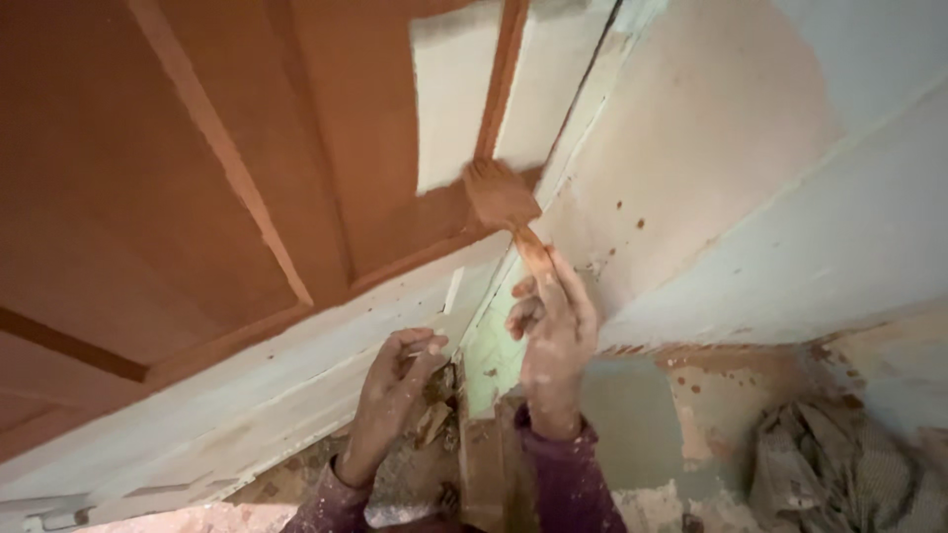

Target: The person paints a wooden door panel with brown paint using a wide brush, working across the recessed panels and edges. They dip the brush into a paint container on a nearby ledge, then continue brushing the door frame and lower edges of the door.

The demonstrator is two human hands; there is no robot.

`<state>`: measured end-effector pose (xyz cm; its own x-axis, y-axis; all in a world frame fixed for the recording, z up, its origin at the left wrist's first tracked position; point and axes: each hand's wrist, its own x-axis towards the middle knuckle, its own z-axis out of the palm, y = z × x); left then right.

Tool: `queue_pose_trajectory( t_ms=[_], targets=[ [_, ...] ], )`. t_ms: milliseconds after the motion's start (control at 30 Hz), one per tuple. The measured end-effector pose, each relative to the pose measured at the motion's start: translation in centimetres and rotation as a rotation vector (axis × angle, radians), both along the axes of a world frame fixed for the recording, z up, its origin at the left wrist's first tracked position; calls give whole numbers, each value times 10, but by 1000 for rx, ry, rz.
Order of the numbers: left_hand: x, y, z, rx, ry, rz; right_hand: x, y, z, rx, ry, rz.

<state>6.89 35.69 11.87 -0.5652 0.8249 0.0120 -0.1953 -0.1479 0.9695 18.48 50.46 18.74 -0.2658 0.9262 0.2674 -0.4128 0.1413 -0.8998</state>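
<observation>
Gripping the paintbrush (506, 202) with our right hand (553, 341), fingers (526, 314) wrapped round its handle, we press bristles to the door (197, 178) panel's lower corner; left hand (395, 380) fingers curled, pinching nothing.

Patchy pale wall (790, 227), paint-speckled floor (691, 434); crumpled cloth (839, 464) in corner

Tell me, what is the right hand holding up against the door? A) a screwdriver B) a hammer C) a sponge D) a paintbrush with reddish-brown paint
D: the right hand grips a paintbrush whose bristles, coated reddish-brown, press on the door panel, where pale unpainted patches remain beside the brush.
</observation>
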Motion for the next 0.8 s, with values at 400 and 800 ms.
queue_pose_trajectory(
  t_ms=[400,800],
  targets=[
    [-20,-3,-3,-93,3,9,-4,-15,-76,-162,343,420],
    [-50,-9,-23,94,6,-145,-7,-29,-78,-39,459,336]
  ],
)
